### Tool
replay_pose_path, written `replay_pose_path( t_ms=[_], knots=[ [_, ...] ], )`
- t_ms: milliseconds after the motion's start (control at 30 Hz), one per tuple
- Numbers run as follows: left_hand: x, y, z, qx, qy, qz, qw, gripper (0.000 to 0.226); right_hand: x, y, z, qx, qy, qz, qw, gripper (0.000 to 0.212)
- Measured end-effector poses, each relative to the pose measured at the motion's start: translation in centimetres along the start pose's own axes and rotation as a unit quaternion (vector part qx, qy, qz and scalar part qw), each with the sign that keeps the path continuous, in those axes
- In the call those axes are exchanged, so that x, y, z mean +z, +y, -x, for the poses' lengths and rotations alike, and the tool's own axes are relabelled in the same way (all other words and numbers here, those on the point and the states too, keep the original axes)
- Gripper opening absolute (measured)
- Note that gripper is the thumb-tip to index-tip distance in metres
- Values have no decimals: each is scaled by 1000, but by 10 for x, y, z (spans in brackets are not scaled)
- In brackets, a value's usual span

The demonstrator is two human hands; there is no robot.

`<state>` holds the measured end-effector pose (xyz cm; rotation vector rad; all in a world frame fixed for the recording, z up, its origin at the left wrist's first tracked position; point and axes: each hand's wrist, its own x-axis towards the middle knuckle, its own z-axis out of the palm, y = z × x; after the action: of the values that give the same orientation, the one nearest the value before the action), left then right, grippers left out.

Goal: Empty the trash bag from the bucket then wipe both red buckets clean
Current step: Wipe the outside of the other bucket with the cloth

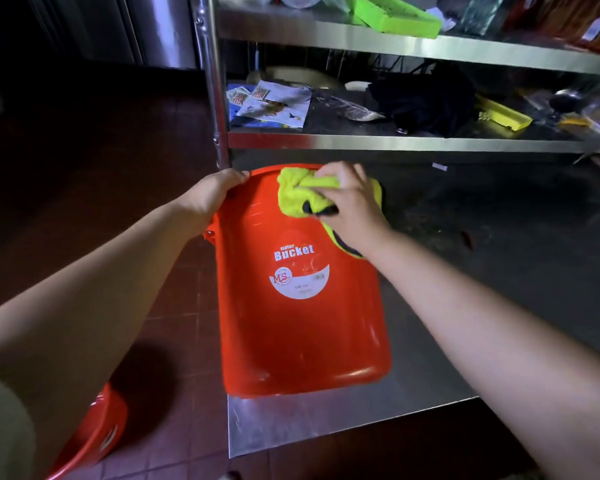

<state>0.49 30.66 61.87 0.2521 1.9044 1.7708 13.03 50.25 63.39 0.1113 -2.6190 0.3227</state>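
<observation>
A red plastic bucket w/ a white "water Bucket" label [302,292] is seen lying on its side on the steel surface [343,417], base toward the camera, rim pointing away toward the shelf post. Its far rim is gripped by the left hand [210,197], fingers curled over the edge; the fingertips are hidden past the rim, so how deep they reach can't be told. A bunched yellow-green microfibre cloth w/ a dark patch [298,195] is pressed onto the bucket's upper wall near the rim by the right hand [350,202], fingers curled round the wad and bearing down on it.

A 2nd red plastic bucket [90,438] sits on the tiled floor, well left of and below the labelled bucket. No trash bag is seen in view.

Judged step: outer wall being wiped, approx. mid-task. To be done well, the bucket should be kept braced at the rim so it doesn't roll, and the cloth drawn in long overlapping strokes from rim to base. The bucket should then be turned bit by bit so the underside and the label area get covered. The cloth is best refolded to a clean face, w/ the rim lip and inside wiped too.
</observation>
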Motion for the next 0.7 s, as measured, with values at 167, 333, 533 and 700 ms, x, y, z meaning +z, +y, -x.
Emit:
replay_pose_path(
  t_ms=[167,333,533,700],
  knots=[
    [-13,-8,4,-5,28,21,999,25,14,-20,-5,41,11,-9,999,35],
    [-32,-10,9,10,75,-27,997,21,-3,-57,71,-57,-54,-44,996,40],
    [-15,20,5,88,106,-218,966,38,-16,-83,149,-132,-70,-81,985,32],
    [36,50,7,142,-17,-252,957,22,-16,-87,149,-160,-87,-68,981,40]
  ],
)
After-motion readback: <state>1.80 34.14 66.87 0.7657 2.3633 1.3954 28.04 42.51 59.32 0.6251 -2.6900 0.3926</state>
